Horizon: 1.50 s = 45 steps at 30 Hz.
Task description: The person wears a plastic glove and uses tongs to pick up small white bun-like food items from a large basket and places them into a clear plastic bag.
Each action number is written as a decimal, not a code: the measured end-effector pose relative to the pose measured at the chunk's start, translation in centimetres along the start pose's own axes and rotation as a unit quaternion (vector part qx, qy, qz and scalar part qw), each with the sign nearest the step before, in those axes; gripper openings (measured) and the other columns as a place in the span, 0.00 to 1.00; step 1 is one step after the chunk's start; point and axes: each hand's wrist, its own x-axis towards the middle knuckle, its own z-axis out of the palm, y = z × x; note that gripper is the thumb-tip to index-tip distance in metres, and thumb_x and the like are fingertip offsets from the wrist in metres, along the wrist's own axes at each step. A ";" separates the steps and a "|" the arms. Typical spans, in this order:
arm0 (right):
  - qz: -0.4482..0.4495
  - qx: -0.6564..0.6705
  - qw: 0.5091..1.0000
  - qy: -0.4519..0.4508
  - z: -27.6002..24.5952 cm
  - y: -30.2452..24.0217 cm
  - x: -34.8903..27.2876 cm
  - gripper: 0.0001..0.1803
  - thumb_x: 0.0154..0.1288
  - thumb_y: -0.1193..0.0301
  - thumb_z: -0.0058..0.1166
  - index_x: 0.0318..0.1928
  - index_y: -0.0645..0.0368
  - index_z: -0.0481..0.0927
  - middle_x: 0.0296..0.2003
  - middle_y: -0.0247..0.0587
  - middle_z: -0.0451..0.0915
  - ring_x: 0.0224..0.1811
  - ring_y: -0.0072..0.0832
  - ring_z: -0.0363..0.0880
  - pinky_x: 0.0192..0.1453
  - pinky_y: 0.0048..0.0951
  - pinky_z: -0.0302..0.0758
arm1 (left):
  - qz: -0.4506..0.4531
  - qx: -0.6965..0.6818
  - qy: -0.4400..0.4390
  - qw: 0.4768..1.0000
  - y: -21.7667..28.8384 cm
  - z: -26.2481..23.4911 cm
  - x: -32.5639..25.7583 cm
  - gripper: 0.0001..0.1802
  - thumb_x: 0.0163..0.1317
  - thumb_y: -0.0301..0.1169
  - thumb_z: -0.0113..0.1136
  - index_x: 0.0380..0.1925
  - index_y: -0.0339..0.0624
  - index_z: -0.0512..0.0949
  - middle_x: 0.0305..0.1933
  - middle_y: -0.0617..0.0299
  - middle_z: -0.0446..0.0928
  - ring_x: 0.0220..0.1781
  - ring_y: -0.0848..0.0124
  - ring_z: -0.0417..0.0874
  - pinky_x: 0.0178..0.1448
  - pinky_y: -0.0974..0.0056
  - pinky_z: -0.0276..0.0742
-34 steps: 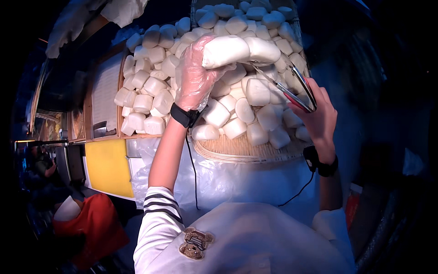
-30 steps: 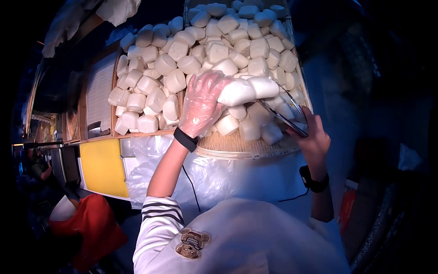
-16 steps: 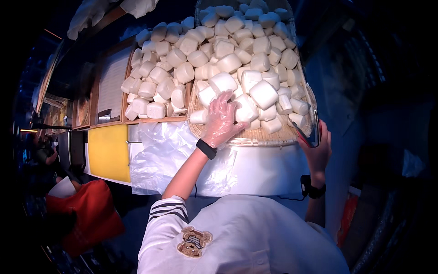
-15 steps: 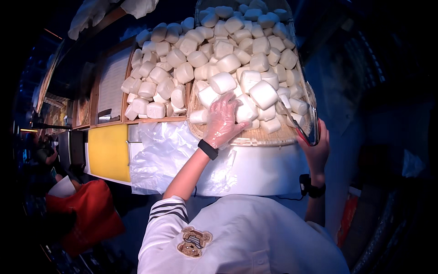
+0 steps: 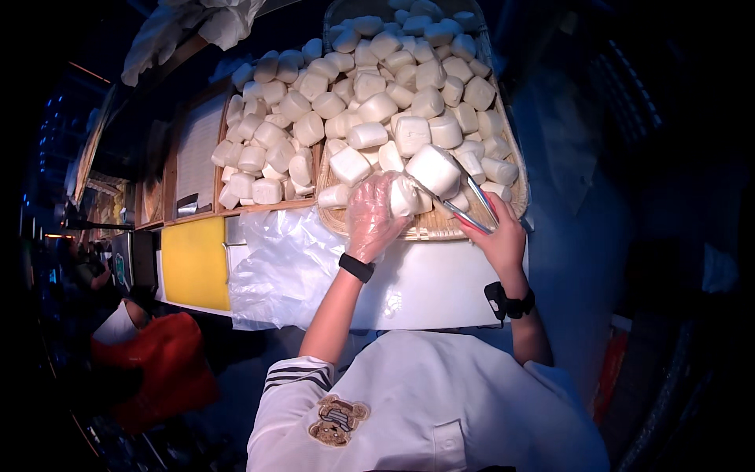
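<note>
A white worktop point(image 5: 440, 287) carries a round woven tray point(image 5: 440, 226) heaped with white buns point(image 5: 413, 134), a crumpled clear plastic sheet point(image 5: 283, 263) beside it, and what seems a yellow board point(image 5: 195, 263) at the left end.

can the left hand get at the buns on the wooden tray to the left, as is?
Probably yes: the left hand rests at the basket's near rim, the tray's buns lie open beside it.
</note>
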 end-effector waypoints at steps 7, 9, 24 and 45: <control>0.022 0.121 0.990 0.065 -4.3 9.4 -3.0 0.36 0.45 0.62 0.74 0.57 0.51 0.74 0.46 0.40 0.79 0.49 0.41 0.80 0.48 0.38 0.79 | -0.053 -0.052 -0.135 0.988 -5.1 1.9 -2.2 0.48 0.54 0.42 0.65 0.72 0.43 0.53 0.74 0.39 0.51 0.76 0.45 0.48 0.78 0.47 0.43; 0.009 0.006 1.000 0.012 -4.8 8.2 -3.1 0.39 0.44 0.62 0.75 0.59 0.49 0.72 0.47 0.40 0.77 0.48 0.43 0.80 0.47 0.39 0.80 | -0.038 -0.019 -0.152 0.987 -5.2 1.6 -1.7 0.46 0.57 0.45 0.63 0.72 0.44 0.53 0.75 0.40 0.49 0.77 0.45 0.47 0.78 0.47 0.41; 0.134 0.049 0.966 -0.215 -11.5 5.4 5.4 0.54 0.42 0.56 0.77 0.65 0.68 0.63 0.61 0.57 0.69 0.64 0.42 0.70 0.66 0.33 0.68 | -0.094 -0.110 -0.199 0.969 -3.7 -0.7 21.2 0.32 0.61 0.50 0.55 0.59 0.39 0.71 0.44 0.44 0.81 0.47 0.53 0.81 0.54 0.56 0.73; 0.030 0.104 0.994 0.008 -2.9 4.6 23.1 0.34 0.44 0.53 0.74 0.47 0.60 0.79 0.38 0.42 0.85 0.41 0.33 0.84 0.46 0.30 0.78 | 0.022 -0.251 -0.010 0.968 4.3 8.2 24.0 0.49 0.48 0.44 0.70 0.62 0.23 0.59 0.52 0.36 0.75 0.54 0.47 0.77 0.60 0.54 0.71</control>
